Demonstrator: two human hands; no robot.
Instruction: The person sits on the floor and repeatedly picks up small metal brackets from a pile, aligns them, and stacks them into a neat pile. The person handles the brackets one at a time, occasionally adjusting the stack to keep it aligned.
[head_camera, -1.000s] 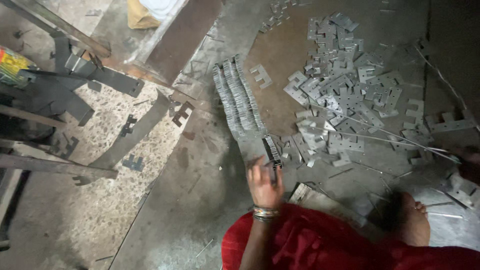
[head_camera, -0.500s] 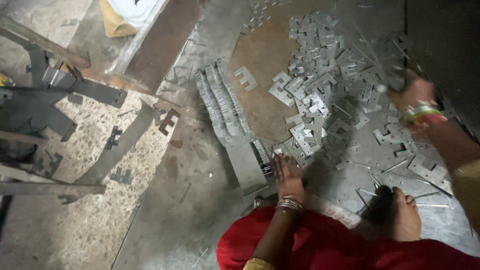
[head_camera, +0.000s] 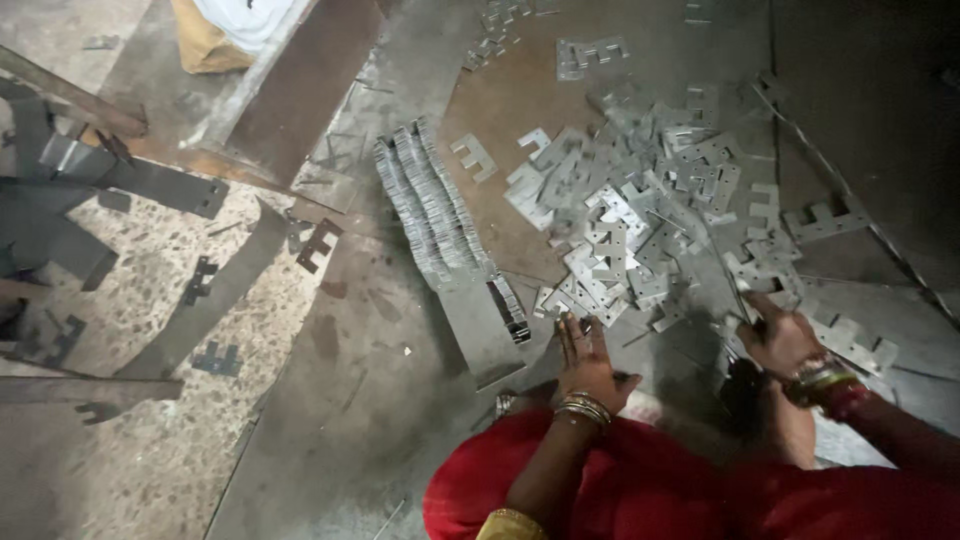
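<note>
My left hand (head_camera: 590, 355) lies flat on the metal floor with its fingers stretched out. It is just right of a short stack of stamped plates (head_camera: 511, 306) that stands on a flat steel strip (head_camera: 478, 335). My right hand (head_camera: 782, 335) rests on the near edge of a loose heap of E-shaped metal plates (head_camera: 640, 215), fingers curled over a few pieces; whether it grips any is unclear. A long row of plates stacked on edge (head_camera: 428, 205) runs to the left of the heap. Both wrists wear bangles, and red cloth covers my lap.
Long steel bars and offcuts (head_camera: 150, 180) lie at the left on the speckled floor. A wide rusty plate (head_camera: 300, 85) leans at the top, with a sack (head_camera: 215, 35) behind it. Thin metal strips (head_camera: 860, 215) cross the right side, and my foot (head_camera: 745, 390) is beside the right hand.
My right hand came down from the far side of the heap to its near edge. My left hand let go of the small stack and now lies flat beside it.
</note>
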